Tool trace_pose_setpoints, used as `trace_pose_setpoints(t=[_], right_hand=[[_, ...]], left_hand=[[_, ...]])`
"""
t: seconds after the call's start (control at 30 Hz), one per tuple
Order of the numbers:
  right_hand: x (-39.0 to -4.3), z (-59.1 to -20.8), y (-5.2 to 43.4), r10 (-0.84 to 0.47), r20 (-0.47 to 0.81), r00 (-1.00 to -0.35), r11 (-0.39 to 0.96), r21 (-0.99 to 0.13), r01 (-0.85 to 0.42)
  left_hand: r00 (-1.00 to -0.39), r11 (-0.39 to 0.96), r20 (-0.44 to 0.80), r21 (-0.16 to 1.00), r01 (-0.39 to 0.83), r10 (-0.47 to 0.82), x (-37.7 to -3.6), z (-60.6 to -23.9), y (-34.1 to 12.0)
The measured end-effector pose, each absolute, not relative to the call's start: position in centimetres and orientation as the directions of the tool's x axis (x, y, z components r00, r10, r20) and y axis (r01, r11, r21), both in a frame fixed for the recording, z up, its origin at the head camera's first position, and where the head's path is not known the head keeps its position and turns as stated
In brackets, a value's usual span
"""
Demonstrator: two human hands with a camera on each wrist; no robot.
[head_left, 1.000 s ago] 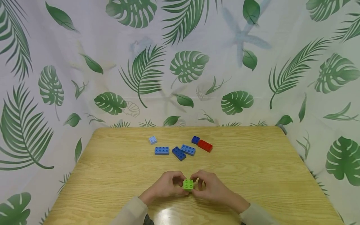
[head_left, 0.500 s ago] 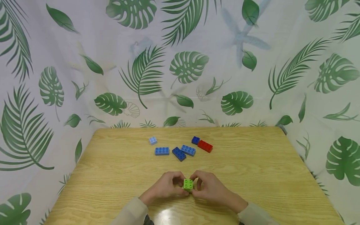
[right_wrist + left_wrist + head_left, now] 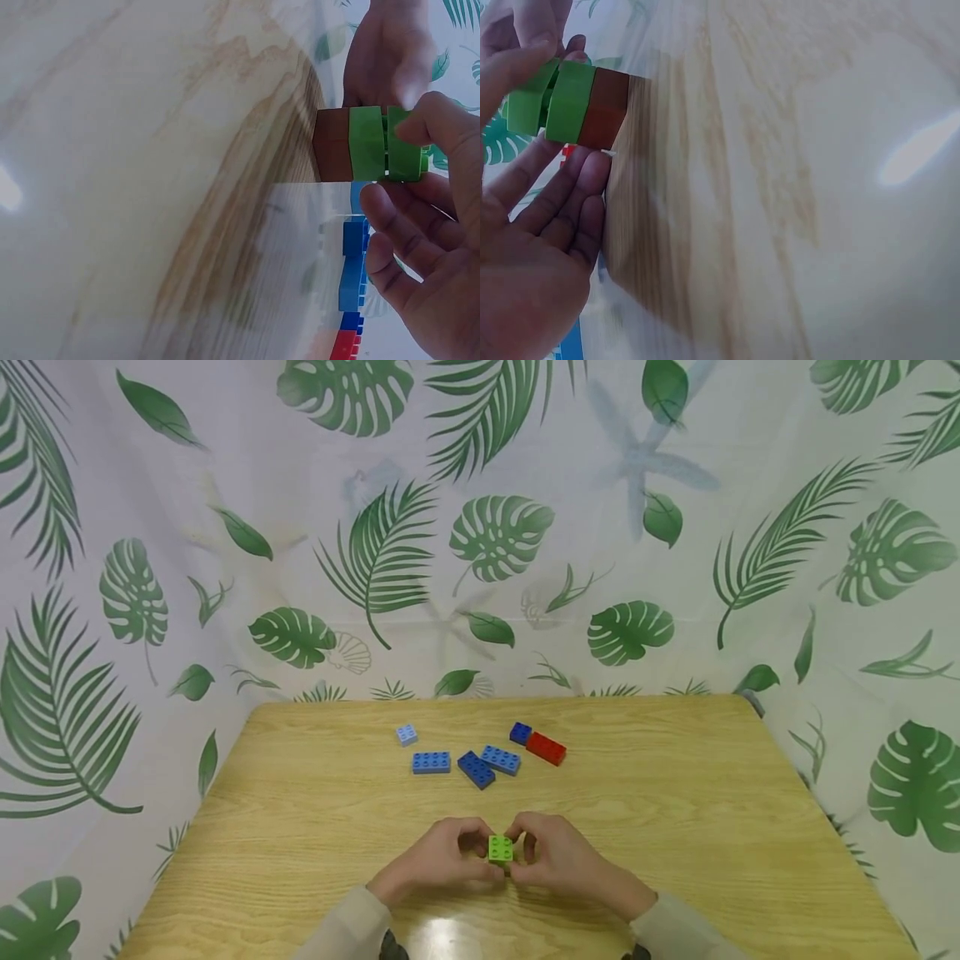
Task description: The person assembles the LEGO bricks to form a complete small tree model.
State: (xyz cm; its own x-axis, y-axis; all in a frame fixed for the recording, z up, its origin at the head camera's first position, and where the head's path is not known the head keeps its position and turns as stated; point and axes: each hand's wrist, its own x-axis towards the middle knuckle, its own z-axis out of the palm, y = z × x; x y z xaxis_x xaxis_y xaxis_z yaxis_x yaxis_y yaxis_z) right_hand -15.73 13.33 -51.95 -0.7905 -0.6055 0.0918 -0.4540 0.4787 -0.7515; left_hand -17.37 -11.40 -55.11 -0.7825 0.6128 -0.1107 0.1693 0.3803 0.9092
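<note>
A small brick stack (image 3: 501,849) stands near the table's front edge, lime green on top. The wrist views show two green bricks (image 3: 382,142) on a brown brick (image 3: 332,145) that rests on the wood. My left hand (image 3: 471,848) pinches the stack from the left, with its thumb and fingers (image 3: 562,187) curled at the green bricks (image 3: 559,101). From the right, my right hand (image 3: 531,848) pinches it, its thumb (image 3: 435,120) on the upper green brick. Both hands meet at the stack.
Loose bricks lie further back on the wooden table (image 3: 675,793): a light blue square (image 3: 407,734), a blue one (image 3: 431,762), a dark blue one (image 3: 477,770), another blue (image 3: 501,759), a dark blue square (image 3: 521,732), a red one (image 3: 546,748). A leaf-print cloth surrounds the table.
</note>
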Motion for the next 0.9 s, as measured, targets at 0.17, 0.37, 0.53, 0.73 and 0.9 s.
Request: trace_pose_setpoints(t=[0.17,0.37,0.53,0.73,0.9], right_hand=[[-15.8,-52.3,13.4,-0.603,0.103,-0.791,0.467,-0.759,-0.454],[-15.7,-52.6,13.5,-0.602,0.118,-0.79,0.454,-0.764,-0.459],[-15.7,-52.8,13.6,-0.608,0.147,-0.78,0.432,-0.763,-0.48],[-15.7,-53.1,13.7,-0.61,0.152,-0.778,0.422,-0.769,-0.48],[-15.6,-53.1,13.7,-0.61,0.165,-0.775,0.417,-0.765,-0.491]], left_hand=[[-0.754,0.351,-0.123,0.924,0.15,0.645,-17.7,-54.9,-11.8],[-0.734,0.314,-0.092,0.934,0.171,0.673,-17.8,-54.6,-11.9],[-0.712,0.292,-0.092,0.942,0.163,0.696,-17.8,-54.4,-12.0],[-0.686,0.257,-0.081,0.954,0.157,0.723,-17.9,-54.2,-12.1],[-0.675,0.236,-0.062,0.957,0.17,0.735,-18.1,-54.3,-12.1]])
